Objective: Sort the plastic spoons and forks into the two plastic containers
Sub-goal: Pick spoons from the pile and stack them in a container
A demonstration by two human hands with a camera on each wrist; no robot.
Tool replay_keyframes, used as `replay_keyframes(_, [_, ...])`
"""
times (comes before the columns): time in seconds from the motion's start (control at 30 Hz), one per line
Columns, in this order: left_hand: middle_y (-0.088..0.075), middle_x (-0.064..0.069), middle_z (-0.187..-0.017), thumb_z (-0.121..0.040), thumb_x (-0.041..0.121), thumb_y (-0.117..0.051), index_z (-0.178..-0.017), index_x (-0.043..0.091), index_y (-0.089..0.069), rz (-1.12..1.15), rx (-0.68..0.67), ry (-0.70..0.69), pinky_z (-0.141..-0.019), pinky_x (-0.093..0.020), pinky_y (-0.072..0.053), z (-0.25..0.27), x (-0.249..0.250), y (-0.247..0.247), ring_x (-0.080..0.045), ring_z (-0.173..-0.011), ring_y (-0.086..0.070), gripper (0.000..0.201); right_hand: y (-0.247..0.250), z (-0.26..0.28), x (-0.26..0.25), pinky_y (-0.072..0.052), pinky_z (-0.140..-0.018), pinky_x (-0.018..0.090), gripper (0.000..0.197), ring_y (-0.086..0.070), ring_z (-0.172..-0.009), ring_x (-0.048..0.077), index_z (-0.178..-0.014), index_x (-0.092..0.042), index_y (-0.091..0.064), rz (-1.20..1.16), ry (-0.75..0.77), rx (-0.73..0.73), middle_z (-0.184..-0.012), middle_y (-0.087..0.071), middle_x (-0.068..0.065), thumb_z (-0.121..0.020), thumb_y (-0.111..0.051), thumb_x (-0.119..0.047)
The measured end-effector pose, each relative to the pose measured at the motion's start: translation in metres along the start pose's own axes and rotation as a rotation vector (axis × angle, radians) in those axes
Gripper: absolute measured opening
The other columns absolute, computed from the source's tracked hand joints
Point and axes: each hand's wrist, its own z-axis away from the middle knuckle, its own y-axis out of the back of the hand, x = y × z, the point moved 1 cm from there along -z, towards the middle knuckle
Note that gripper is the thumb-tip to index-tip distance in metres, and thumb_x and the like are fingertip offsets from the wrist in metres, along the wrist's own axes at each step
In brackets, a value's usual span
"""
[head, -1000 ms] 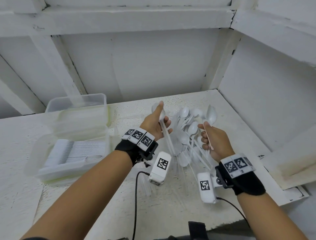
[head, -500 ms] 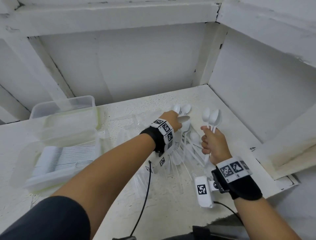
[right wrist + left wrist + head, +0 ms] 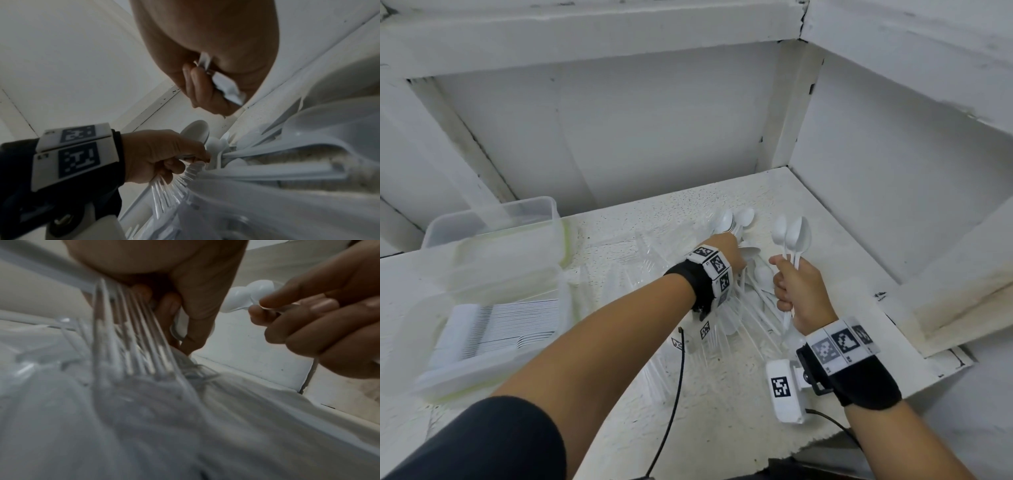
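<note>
A heap of white spoons [image 3: 756, 291] and clear forks [image 3: 650, 263] lies on the white table [image 3: 722, 394]. My left hand [image 3: 736, 255] reaches down into the heap. Its fingers [image 3: 174, 165] curl round a fanned bundle of plastic cutlery [image 3: 174, 186], which shows as clear handles [image 3: 131, 337] in the left wrist view. Just to the right, my right hand [image 3: 784, 284] grips two white spoons [image 3: 792, 234] by their handles [image 3: 224, 87], bowls up. At the left stands a clear container [image 3: 424, 370] holding stacked white cutlery [image 3: 496, 329].
Behind the near container stand a green-edged clear lid or box [image 3: 510, 263] and a further clear tub [image 3: 493, 216]. White walls close the table at the back and right. A black cable [image 3: 671, 411] runs across the front of the table.
My left hand has come down from a raised position into the heap. My right hand holds two spoons where one showed a second ago. The view has shifted.
</note>
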Motion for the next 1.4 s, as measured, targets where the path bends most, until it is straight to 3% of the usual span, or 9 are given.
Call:
replay_keyframes(0.07, [-0.059,-0.005,-0.084,-0.089,0.021,-0.056,-0.089,0.013,-0.056,0.012,-0.027,0.019,-0.057,-0.022,-0.039,0.000,-0.002,0.001,-0.026,-0.083,-0.060,0.008,-0.002,0.000,0.000,-0.017,-0.034,0.016,0.005,-0.025,-0.033,0.003,-0.090,-0.013,-0.051,-0.006,0.006,-0.006,-0.056,-0.031,-0.001,-0.094,-0.047,-0.015])
replay_keyframes(0.17, [-0.045,0.000,-0.064,-0.087,0.022,-0.055,-0.065,0.015,-0.040,0.040,0.012,0.043,-0.047,-0.021,-0.032,0.001,-0.004,0.003,-0.015,-0.058,-0.047,0.027,-0.002,0.000,0.001,-0.018,-0.034,0.015,0.006,-0.025,-0.033,0.003,-0.091,-0.012,-0.051,-0.017,0.017,-0.018,-0.057,-0.031,-0.001,-0.094,-0.047,-0.016])
replay_keyframes(0.37, [-0.058,-0.002,-0.075,-0.087,0.025,-0.055,-0.087,0.011,-0.060,0.370,0.264,-0.066,-0.055,-0.024,-0.037,0.021,0.000,0.026,-0.018,-0.069,-0.055,0.014,-0.001,0.004,-0.006,-0.024,-0.036,0.017,0.010,-0.028,-0.036,0.004,-0.088,-0.011,-0.055,-0.016,0.101,0.007,-0.056,-0.034,-0.001,-0.094,-0.049,-0.017])
replay_keyframes(0.5, [-0.055,0.010,-0.065,-0.084,0.020,-0.064,-0.083,0.017,-0.066,0.733,0.474,-0.153,-0.056,-0.018,-0.038,0.047,0.000,0.053,-0.004,-0.059,-0.049,0.004,-0.006,0.015,-0.019,-0.034,-0.046,0.024,0.020,-0.035,-0.043,0.006,-0.083,-0.023,-0.062,0.025,0.276,0.006,-0.054,-0.040,-0.004,-0.096,-0.048,-0.019])
replay_keyframes(0.7, [-0.050,-0.009,-0.072,-0.073,0.019,-0.071,-0.082,0.007,-0.061,1.073,0.288,-0.072,-0.040,-0.016,-0.019,0.095,-0.030,0.080,-0.006,-0.041,-0.027,0.018,-0.035,0.041,-0.045,-0.030,-0.044,0.017,0.015,-0.037,-0.039,0.001,-0.088,-0.019,-0.064,0.015,0.403,-0.104,-0.046,-0.044,-0.015,-0.094,-0.054,-0.028])
replay_keyframes(0.77, [-0.050,-0.012,-0.085,-0.068,0.019,-0.070,-0.086,0.007,-0.058,1.088,0.221,-0.016,-0.038,-0.017,-0.020,0.109,-0.044,0.079,-0.005,-0.039,-0.028,0.025,-0.049,0.050,-0.050,-0.028,-0.040,0.017,0.017,-0.032,-0.038,0.001,-0.081,-0.019,-0.061,-0.010,0.418,-0.182,-0.046,-0.039,-0.013,-0.091,-0.057,-0.031])
replay_keyframes(1.0, [-0.038,0.001,-0.060,-0.084,0.017,-0.066,-0.088,0.007,-0.060,0.955,0.214,0.041,-0.041,-0.017,-0.024,0.152,-0.079,0.065,-0.008,-0.046,-0.029,0.012,-0.092,0.069,-0.038,-0.032,-0.047,0.010,0.009,-0.046,-0.042,-0.003,-0.080,-0.022,-0.059,0.111,0.451,-0.372,-0.044,-0.049,-0.019,-0.089,-0.061,-0.022])
replay_keyframes(1.13, [-0.056,0.003,-0.087,-0.091,0.041,-0.052,-0.111,0.018,-0.053,0.846,0.266,0.039,-0.055,-0.021,-0.036,0.170,-0.090,0.057,-0.007,-0.061,-0.041,0.030,-0.102,0.073,-0.029,-0.029,-0.039,0.016,0.017,-0.035,-0.037,0.001,-0.073,-0.021,-0.058,0.104,0.362,-0.351,-0.040,-0.042,-0.015,-0.090,-0.059,-0.022])
replay_keyframes(1.4, [-0.061,-0.002,-0.078,-0.098,0.014,-0.038,-0.092,0.008,-0.057,0.836,0.404,0.095,-0.052,-0.020,-0.044,0.193,-0.112,0.044,-0.007,-0.054,-0.050,0.021,-0.088,0.042,-0.013,-0.023,-0.034,0.016,0.021,-0.028,-0.038,0.005,-0.073,-0.014,-0.056,0.069,0.173,-0.183,-0.068,-0.047,0.006,-0.093,-0.057,-0.022])
